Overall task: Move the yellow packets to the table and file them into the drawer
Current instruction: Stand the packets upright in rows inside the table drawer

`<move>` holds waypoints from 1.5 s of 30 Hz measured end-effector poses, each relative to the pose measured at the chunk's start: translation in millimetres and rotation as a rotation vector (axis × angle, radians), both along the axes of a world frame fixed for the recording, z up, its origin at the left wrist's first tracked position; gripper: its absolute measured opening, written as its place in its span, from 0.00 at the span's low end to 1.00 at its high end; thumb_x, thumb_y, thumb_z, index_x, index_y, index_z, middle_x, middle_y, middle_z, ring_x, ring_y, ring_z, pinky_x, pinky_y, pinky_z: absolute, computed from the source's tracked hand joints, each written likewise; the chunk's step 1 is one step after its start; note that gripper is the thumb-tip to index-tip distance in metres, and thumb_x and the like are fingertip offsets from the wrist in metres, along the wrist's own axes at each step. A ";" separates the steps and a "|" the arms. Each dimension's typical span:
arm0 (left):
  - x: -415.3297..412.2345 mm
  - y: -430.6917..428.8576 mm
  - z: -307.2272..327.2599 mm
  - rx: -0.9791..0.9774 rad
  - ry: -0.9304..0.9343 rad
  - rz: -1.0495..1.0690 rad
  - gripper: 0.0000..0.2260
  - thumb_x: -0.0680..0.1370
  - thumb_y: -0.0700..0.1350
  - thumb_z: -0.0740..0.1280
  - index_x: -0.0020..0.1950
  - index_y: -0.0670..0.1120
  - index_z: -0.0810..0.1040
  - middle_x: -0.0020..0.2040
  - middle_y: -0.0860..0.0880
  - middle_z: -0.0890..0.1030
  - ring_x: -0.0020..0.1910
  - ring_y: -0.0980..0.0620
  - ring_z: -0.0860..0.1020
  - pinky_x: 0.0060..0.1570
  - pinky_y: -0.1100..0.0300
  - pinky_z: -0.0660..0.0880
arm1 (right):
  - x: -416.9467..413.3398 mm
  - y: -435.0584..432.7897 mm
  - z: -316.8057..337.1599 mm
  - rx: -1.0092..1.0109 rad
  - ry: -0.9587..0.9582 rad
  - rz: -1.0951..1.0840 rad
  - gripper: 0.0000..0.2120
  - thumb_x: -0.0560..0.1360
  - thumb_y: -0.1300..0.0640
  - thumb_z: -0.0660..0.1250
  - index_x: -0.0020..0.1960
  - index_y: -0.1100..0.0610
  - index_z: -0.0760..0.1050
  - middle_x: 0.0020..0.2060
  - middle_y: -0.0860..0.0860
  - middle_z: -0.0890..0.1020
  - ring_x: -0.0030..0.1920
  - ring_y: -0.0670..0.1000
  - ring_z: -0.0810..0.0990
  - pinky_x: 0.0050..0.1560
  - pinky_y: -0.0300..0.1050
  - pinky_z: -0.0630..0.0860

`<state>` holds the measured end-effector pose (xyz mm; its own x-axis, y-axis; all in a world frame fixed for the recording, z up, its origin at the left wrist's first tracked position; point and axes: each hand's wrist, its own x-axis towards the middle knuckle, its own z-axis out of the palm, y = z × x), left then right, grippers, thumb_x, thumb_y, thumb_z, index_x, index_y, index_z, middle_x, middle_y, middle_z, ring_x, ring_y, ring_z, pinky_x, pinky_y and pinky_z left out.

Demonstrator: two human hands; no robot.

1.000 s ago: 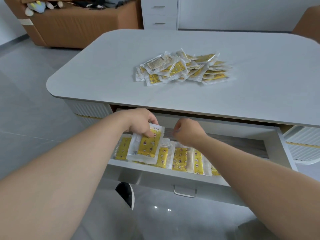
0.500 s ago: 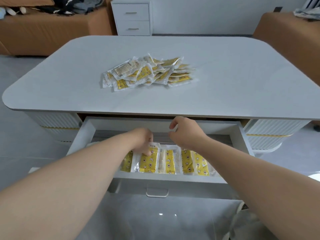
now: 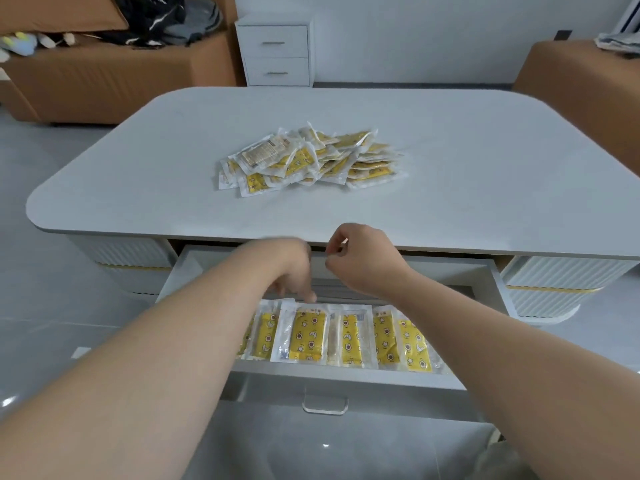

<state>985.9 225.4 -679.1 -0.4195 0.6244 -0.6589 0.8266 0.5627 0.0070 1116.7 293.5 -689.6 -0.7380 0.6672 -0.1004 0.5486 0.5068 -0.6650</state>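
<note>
left hand (image 3: 292, 268) seemingly touching packets (image 3: 346, 337) in drawer (image 3: 346, 380)

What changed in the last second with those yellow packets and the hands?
The left hand lowered the packet it gripped into the drawer row and seems to have let go. The right hand rose toward the table edge, curled and empty. The pile and open drawer stayed put.
</note>
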 end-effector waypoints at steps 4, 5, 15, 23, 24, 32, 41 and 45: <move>-35.1 -11.8 40.3 0.133 -0.109 0.369 0.11 0.82 0.47 0.67 0.52 0.39 0.79 0.43 0.46 0.85 0.37 0.49 0.82 0.46 0.55 0.80 | -22.1 -9.1 13.1 0.022 0.104 -0.091 0.08 0.75 0.57 0.65 0.54 0.50 0.75 0.40 0.48 0.81 0.40 0.50 0.81 0.42 0.51 0.82; -45.5 -13.7 46.0 0.173 -0.095 0.459 0.10 0.82 0.46 0.65 0.51 0.39 0.80 0.42 0.46 0.85 0.37 0.50 0.82 0.43 0.57 0.79 | -27.6 -9.4 14.1 0.029 0.120 -0.119 0.09 0.76 0.57 0.64 0.56 0.50 0.74 0.42 0.48 0.81 0.41 0.51 0.81 0.42 0.51 0.82; -160.2 59.9 25.5 0.927 0.225 0.340 0.38 0.71 0.77 0.57 0.75 0.57 0.67 0.76 0.51 0.67 0.75 0.44 0.65 0.70 0.37 0.62 | -129.6 90.1 17.0 0.363 -0.178 -0.314 0.33 0.79 0.33 0.55 0.79 0.46 0.55 0.81 0.55 0.47 0.80 0.64 0.47 0.75 0.70 0.51; -194.9 123.3 -23.8 0.749 0.159 0.270 0.53 0.55 0.88 0.49 0.77 0.67 0.60 0.79 0.58 0.62 0.78 0.46 0.61 0.74 0.37 0.57 | -146.1 176.9 -9.5 0.355 -0.379 -0.293 0.42 0.68 0.19 0.43 0.78 0.34 0.51 0.79 0.50 0.59 0.78 0.62 0.56 0.68 0.75 0.55; -193.0 123.1 -23.1 0.751 0.130 0.279 0.51 0.55 0.87 0.51 0.76 0.68 0.60 0.79 0.57 0.64 0.77 0.46 0.63 0.74 0.39 0.58 | -144.1 178.8 -10.6 0.358 -0.362 -0.278 0.42 0.67 0.19 0.44 0.78 0.34 0.53 0.78 0.49 0.61 0.78 0.61 0.58 0.68 0.74 0.56; -121.0 107.3 -24.4 0.753 0.095 0.207 0.49 0.57 0.87 0.48 0.75 0.68 0.61 0.77 0.58 0.66 0.77 0.49 0.63 0.73 0.35 0.56 | -80.1 161.1 -14.0 0.393 -0.276 -0.198 0.37 0.73 0.26 0.47 0.79 0.37 0.53 0.78 0.50 0.64 0.77 0.60 0.59 0.73 0.67 0.57; -20.7 78.2 -18.6 0.727 0.150 0.093 0.42 0.67 0.82 0.49 0.77 0.66 0.59 0.79 0.59 0.61 0.80 0.52 0.54 0.69 0.25 0.46 | 20.9 131.2 -15.0 0.430 -0.316 -0.221 0.38 0.72 0.24 0.43 0.79 0.36 0.50 0.77 0.48 0.63 0.78 0.57 0.58 0.74 0.65 0.59; -3.6 71.3 -16.8 0.718 0.167 0.069 0.42 0.67 0.82 0.47 0.78 0.65 0.56 0.80 0.60 0.58 0.81 0.50 0.50 0.69 0.24 0.42 | 37.1 122.1 -14.1 0.434 -0.326 -0.243 0.37 0.73 0.24 0.42 0.79 0.35 0.49 0.79 0.48 0.60 0.79 0.56 0.55 0.74 0.65 0.58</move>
